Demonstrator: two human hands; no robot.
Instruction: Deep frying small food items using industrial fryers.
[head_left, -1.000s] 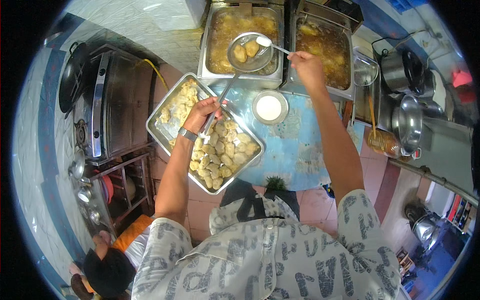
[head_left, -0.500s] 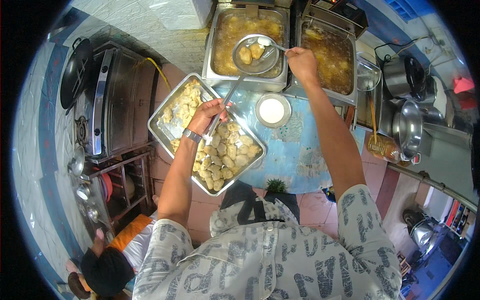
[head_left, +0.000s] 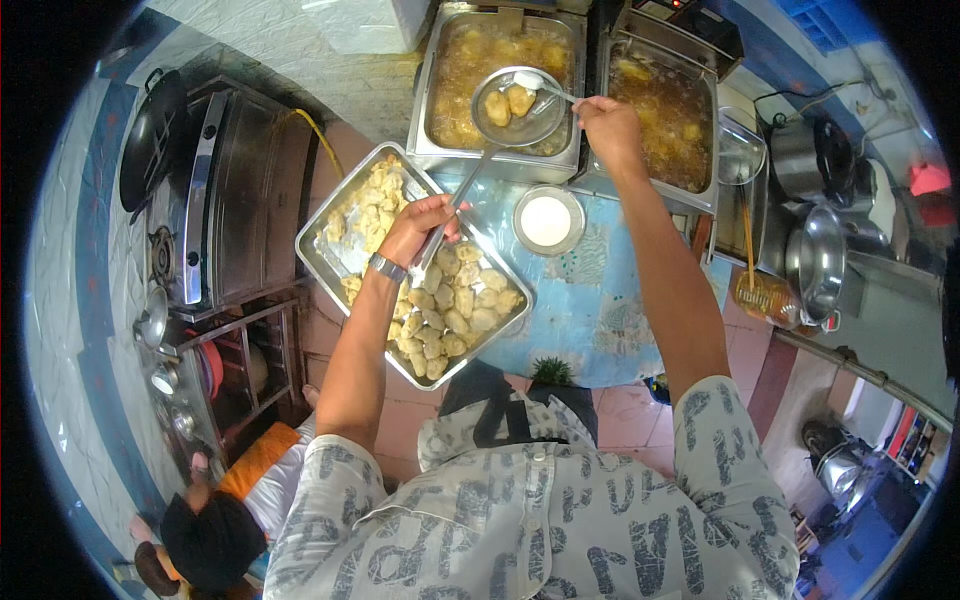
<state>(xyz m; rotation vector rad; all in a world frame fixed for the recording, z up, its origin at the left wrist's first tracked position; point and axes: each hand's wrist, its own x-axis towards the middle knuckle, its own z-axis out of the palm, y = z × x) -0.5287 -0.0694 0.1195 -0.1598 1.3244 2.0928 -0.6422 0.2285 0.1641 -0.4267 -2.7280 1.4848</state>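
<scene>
My left hand (head_left: 428, 226) is closed round the long handle of a skimmer (head_left: 495, 130), just above a metal tray (head_left: 318, 265). The skimmer's round bowl hangs over the left fryer (head_left: 425, 150), with a few golden-brown fried pieces (head_left: 510, 103) in it. In my right hand (head_left: 607, 125) is the thin handle of a spoon (head_left: 552, 90), whose white-coated tip sits over the skimmer beside those pieces. Pale, lumpy pieces (head_left: 455, 320) crowd the near part of the tray, and yellower ones (head_left: 375, 205) lie at its far end.
A bowl of white liquid (head_left: 546, 221) stands on a blue covered table (head_left: 570, 330). Another fryer (head_left: 655, 130) with bubbling oil is at the right, near metal pots (head_left: 815, 262). To the left stands a stove (head_left: 240, 190) with a dark wok (head_left: 152, 145). Another person (head_left: 215, 540) is at lower left.
The skimmer and the spoon have shifted slightly to the right, together with my right hand. Both hands keep their grips, and the fried pieces stay in the skimmer.
</scene>
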